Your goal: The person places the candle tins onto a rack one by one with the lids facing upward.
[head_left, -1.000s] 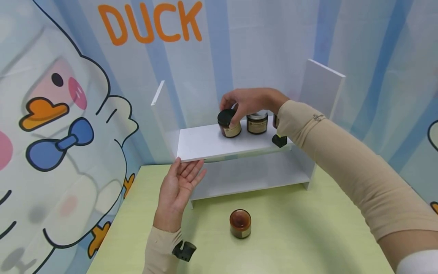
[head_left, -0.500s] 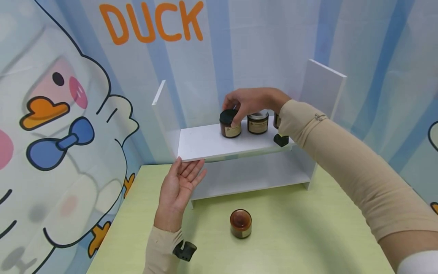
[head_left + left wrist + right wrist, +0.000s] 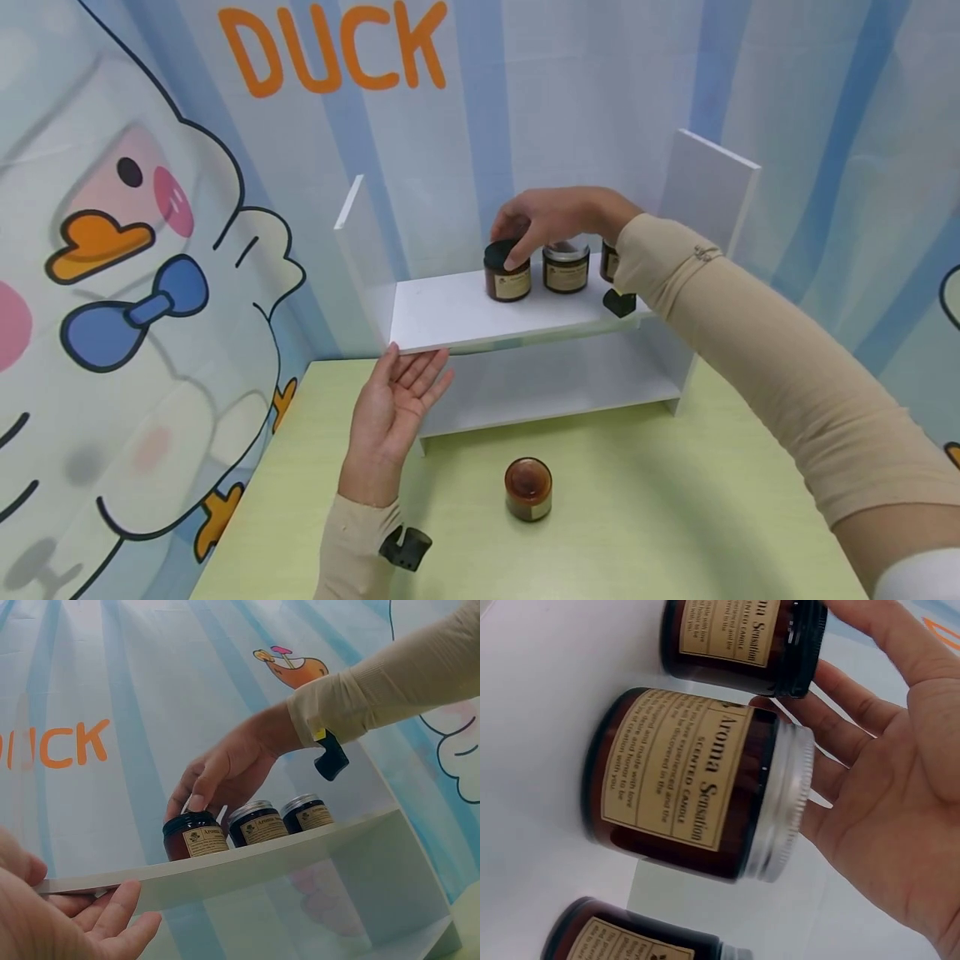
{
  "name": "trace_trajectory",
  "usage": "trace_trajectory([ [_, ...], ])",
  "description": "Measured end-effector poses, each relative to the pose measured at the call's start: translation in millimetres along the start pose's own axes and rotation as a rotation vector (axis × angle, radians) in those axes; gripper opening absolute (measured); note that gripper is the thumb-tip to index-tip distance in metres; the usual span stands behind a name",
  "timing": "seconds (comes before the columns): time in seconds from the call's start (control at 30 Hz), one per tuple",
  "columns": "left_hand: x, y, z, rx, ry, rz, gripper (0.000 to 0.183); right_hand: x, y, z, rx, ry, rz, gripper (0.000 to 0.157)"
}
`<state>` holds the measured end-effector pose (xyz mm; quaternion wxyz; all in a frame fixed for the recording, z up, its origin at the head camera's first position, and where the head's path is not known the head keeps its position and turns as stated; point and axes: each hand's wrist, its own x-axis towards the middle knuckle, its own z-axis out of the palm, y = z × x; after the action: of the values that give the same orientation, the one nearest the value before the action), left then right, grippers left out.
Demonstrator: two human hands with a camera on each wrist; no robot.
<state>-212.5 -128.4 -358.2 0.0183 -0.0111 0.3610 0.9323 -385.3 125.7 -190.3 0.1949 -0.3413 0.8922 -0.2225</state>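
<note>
On the upper board of the white shelf [image 3: 457, 321] stands a dark amber scented candle jar [image 3: 508, 283] with a black lid and a tan label. My right hand [image 3: 551, 218] holds its lid from above, thumb in front and other fingers behind. In the right wrist view, a silver-lidded candle jar [image 3: 679, 784] stands beside it. Another silver-lidded jar [image 3: 309, 814] is farther right, partly behind my right sleeve in the head view. My left hand [image 3: 390, 412] is at the board's front left corner, thumb against the edge and other fingers underneath, palm up.
An amber jar [image 3: 528, 490] without a visible lid stands on the pale green table [image 3: 660, 500] in front of the shelf. White side panels [image 3: 708, 187] rise at both ends of the unit. Behind hangs a printed curtain [image 3: 585, 92] with a duck.
The black-lidded jar has shifted slightly right, and its label shows more fully toward the front. My right hand moved with it. My left hand stays at the shelf corner.
</note>
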Motion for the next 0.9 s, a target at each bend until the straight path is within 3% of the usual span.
trace_trajectory([
  [0.67,1.0,3.3,-2.8,-0.011,0.011,-0.009,0.048,-5,-6,-11.8,0.051,0.035,0.013,0.064],
  [0.9,1.7,2.1,-2.3,-0.008,0.007,-0.012,0.048,-15,-4,-14.2,0.051,0.065,0.007,0.064],
])
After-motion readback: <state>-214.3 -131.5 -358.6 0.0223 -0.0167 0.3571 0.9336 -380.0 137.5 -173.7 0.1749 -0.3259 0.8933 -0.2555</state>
